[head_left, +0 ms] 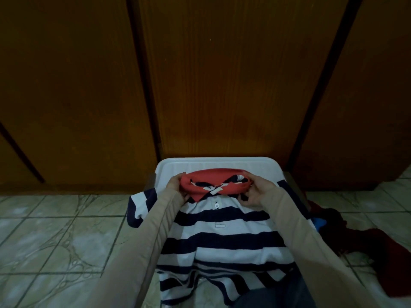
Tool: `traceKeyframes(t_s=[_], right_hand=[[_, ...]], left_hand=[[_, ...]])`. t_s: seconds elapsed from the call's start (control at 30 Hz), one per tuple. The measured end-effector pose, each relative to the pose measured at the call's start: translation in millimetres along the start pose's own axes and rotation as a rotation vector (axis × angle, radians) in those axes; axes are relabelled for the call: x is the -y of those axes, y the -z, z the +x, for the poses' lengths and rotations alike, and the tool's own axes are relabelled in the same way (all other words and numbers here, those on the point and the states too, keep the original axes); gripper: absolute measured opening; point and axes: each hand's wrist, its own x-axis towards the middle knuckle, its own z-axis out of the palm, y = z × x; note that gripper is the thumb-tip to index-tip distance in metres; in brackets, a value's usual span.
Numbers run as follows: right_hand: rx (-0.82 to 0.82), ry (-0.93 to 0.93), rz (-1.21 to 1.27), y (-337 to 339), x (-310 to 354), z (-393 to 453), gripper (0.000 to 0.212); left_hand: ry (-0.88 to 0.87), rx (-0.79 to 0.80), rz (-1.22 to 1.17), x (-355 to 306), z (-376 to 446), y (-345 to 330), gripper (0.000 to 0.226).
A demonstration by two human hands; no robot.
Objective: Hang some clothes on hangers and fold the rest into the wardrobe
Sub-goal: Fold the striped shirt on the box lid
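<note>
shirt hem (195,294) cut off below, dark red cloth (378,243) (kind unclear) half hidden by sleeve (311,236)

A navy and white striped polo shirt (224,236) with a red collar (213,185) lies front up, spread flat over a white plastic tray (218,163).

The scene is dim, with a cool cast. The wooden wardrobe doors (211,74) at the far side sink into dark brown gloom. The tiled floor (62,236) shows faint pale sheen and looks soft and smeared near the left edge. Straight lines bow outward at the edges. The striped polo shirt (222,232) is brightest and fairly sharp.
</note>
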Motion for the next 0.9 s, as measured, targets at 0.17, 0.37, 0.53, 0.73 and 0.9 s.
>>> traceKeyframes(t_s=[0.17,0.37,0.53,0.73,0.9], right_hand=[[-0.033,-0.035,0.158,-4,-2,7,0.038],[-0.038,0.061,0.039,0,6,5,0.022],[0.022,0.095,0.066,4,13,-1,0.014],[0.014,0.187,0.465,3,15,6,0.034],[0.039,0.200,0.223,-9,11,1,0.042]], left_hand=[[-0.061,-0.014,-0.023,5,5,-3,0.033],[-0.071,0.038,0.246,3,4,1,0.062],[-0.262,-0.065,0.530,6,5,-1,0.024],[-0.508,-0.292,0.964,0,6,-8,0.006],[-0.633,-0.344,1.190,2,10,-15,0.014]])
